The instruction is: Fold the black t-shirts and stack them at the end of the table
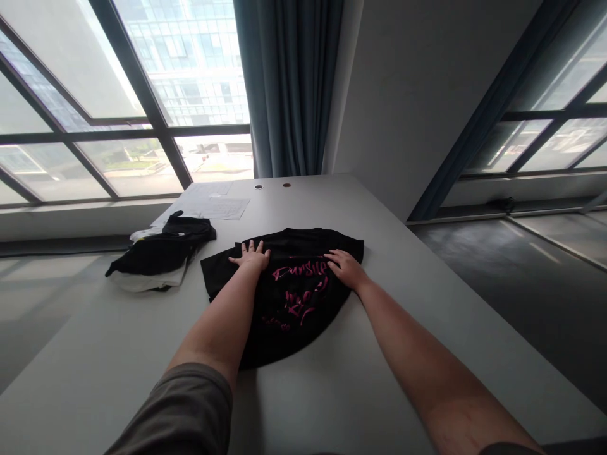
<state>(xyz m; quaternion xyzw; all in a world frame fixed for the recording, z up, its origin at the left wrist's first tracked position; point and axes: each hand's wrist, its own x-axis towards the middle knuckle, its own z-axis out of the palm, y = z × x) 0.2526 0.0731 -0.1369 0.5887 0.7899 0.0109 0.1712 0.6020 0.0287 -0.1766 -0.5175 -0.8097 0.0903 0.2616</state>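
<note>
A black T-shirt [284, 341] with pink lettering lies spread on the white table, its hem curving toward me and its sleeves out to both sides. My left hand [252, 255] rests flat on the shirt's upper left part, fingers spread. On the upper right, beside the pink print, my right hand [345, 268] lies on the fabric with its fingers stretched out. Neither hand grips the cloth. My forearms cover part of the shirt's left side and right edge.
Left of the shirt, a pile of black and white clothes [159, 253] sits on the white table [379, 379]. Papers [208, 201] lie behind it, near two round holes at the far end. Windows, a blue curtain [294, 88] and a wall stand beyond.
</note>
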